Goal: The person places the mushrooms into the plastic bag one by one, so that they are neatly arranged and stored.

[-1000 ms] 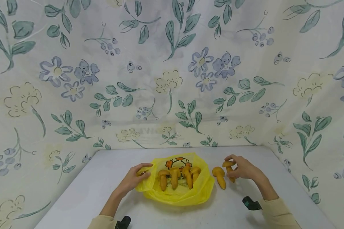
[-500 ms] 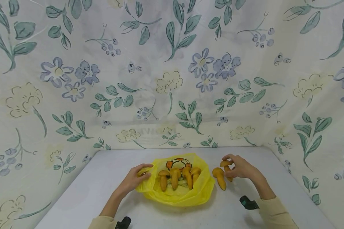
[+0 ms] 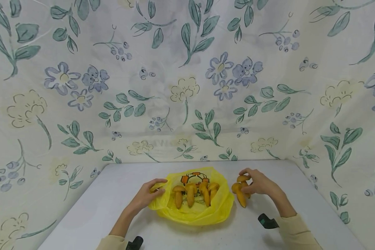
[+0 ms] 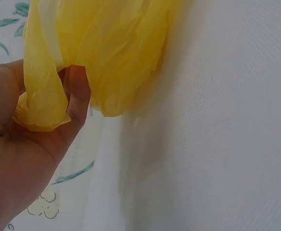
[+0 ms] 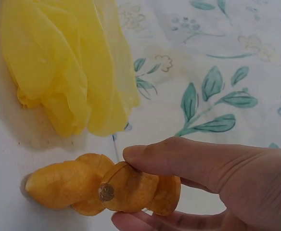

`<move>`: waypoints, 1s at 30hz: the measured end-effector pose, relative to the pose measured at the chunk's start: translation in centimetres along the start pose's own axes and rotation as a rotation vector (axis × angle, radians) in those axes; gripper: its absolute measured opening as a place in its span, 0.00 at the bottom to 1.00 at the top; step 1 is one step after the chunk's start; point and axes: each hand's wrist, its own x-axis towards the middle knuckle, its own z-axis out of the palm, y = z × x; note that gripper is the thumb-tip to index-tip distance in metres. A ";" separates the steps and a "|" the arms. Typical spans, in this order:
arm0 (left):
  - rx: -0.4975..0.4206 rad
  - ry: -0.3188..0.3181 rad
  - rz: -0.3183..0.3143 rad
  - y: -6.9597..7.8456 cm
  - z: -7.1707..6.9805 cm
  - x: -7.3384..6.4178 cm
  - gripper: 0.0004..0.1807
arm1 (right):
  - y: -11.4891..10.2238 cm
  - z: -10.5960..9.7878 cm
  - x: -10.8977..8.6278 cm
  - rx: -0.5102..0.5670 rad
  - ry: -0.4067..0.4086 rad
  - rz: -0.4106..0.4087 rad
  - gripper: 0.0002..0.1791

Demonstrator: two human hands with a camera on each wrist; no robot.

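Note:
A yellow plastic bag (image 3: 187,217) lies open on the table, several orange-brown mushrooms (image 3: 190,195) lined up in its mouth. My left hand (image 3: 148,193) grips the bag's left edge; in the left wrist view a fold of yellow plastic (image 4: 46,91) passes between thumb and fingers. To the right of the bag, my right hand (image 3: 258,182) pinches a mushroom (image 5: 128,187) between thumb and fingers, its stem end turned to the right wrist camera. Touching or very close to it, another mushroom (image 5: 63,185) lies on the table.
The white table (image 3: 90,205) reaches back to a floral curtain (image 3: 162,104) that also hangs at both sides. A dark wrist device (image 3: 267,221) sits by the right sleeve, and another dark device (image 3: 134,243) by the left sleeve.
My right hand has moved left with its mushroom, bringing it up beside the one lying on the table. The left hand and the bag have stayed in place.

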 end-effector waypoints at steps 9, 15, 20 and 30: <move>0.000 -0.004 0.012 -0.1 0.0 0.0 0.20 | -0.7 0.6 0.3 0.004 0.008 -0.017 0.31; 0.010 0.004 0.011 -0.2 0.1 0.0 0.20 | -1.1 0.9 0.4 0.004 0.010 -0.032 0.31; 0.006 0.004 0.013 -0.2 0.0 -0.1 0.20 | -1.7 1.0 0.6 0.021 0.007 -0.058 0.31; -0.002 0.003 0.009 -0.2 0.0 0.0 0.19 | -3.2 1.4 1.0 0.027 0.008 -0.043 0.32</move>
